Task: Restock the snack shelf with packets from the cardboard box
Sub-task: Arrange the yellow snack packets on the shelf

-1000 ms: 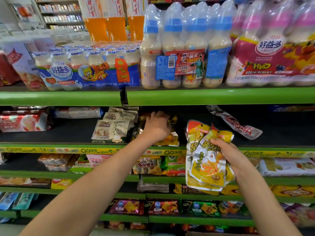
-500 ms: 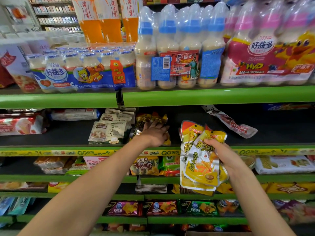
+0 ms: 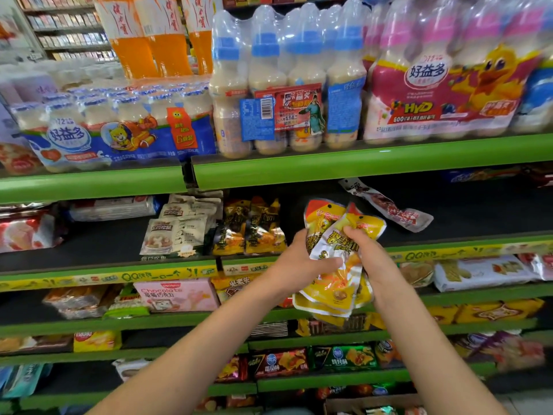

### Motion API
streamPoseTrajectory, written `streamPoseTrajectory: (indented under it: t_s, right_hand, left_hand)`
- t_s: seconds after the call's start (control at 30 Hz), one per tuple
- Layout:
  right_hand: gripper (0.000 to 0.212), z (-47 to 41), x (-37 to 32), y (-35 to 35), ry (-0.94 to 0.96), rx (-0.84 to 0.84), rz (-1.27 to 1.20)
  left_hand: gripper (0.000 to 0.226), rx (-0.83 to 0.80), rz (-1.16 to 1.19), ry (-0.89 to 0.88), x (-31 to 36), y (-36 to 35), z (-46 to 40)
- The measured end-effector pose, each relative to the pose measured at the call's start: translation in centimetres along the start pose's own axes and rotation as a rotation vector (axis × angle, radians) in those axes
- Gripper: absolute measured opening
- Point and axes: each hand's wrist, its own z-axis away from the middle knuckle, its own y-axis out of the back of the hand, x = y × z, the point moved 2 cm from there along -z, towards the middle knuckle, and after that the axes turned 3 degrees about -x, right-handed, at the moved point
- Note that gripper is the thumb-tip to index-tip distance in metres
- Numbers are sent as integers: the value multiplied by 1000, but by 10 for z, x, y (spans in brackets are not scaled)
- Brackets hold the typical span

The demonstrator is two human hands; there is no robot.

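A bunch of yellow snack packets point(image 3: 336, 280) hangs in front of the dark second shelf point(image 3: 104, 244). My right hand point(image 3: 363, 250) grips the bunch from the right near its top. My left hand point(image 3: 302, 259) holds the same bunch from the left, thumb across the front packet. Two gold-and-black packets point(image 3: 254, 229) stand upright on the shelf just left of my hands. A corner of the cardboard box point(image 3: 338, 404) shows at the bottom edge.
Beige snack packs point(image 3: 179, 232) sit left of the gold packets. A long red-and-white packet point(image 3: 389, 208) lies at the back right of the shelf. Bottled drink multipacks point(image 3: 287, 85) fill the shelf above. Lower shelves hold more snacks.
My left hand left the gold packets on the shelf and moved right onto the yellow bunch. The gold packets now stand uncovered.
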Motion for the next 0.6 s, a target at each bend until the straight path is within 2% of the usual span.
streamPoseTrajectory:
  t_s: [0.03,0.13,0.2,0.27,0.3,0.37,0.43,0.47,0.53,0.6]
  right_hand:
    - [35,2,1,-2,-18,-27,-4]
    - [59,3,3,-1,-54,-123,-48]
    - [68,4,5,0,-43,-170,-78]
    - [67,3,5,1,-26,-236,-134]
    - [66,4,5,1,-17,-256,-154]
    - [62,6,5,0,7,-259,-157]
    - [52,7,8,2,35,-239,-142]
    - [46,7,10,3,46,-227,-135]
    - [35,9,12,4,48,-182,-114]
    - [28,10,12,8,46,-117,-58]
  left_hand:
    - [103,26,-1,-3,-2,-2,-2]
    - [99,25,46,-36,-8,-4,-2]
    - [73,47,84,-48,-7,-4,3]
    - [35,73,106,-40,-6,-8,5]
    - [26,90,110,-52,-5,-12,5]
    - [29,150,92,-58,-5,-14,8]
    - [62,205,96,-33,-6,-14,7]
    - [72,215,136,10,-5,-14,9]
    - [69,166,391,95,-4,-11,8]
    - [49,94,633,114,-4,-8,7]
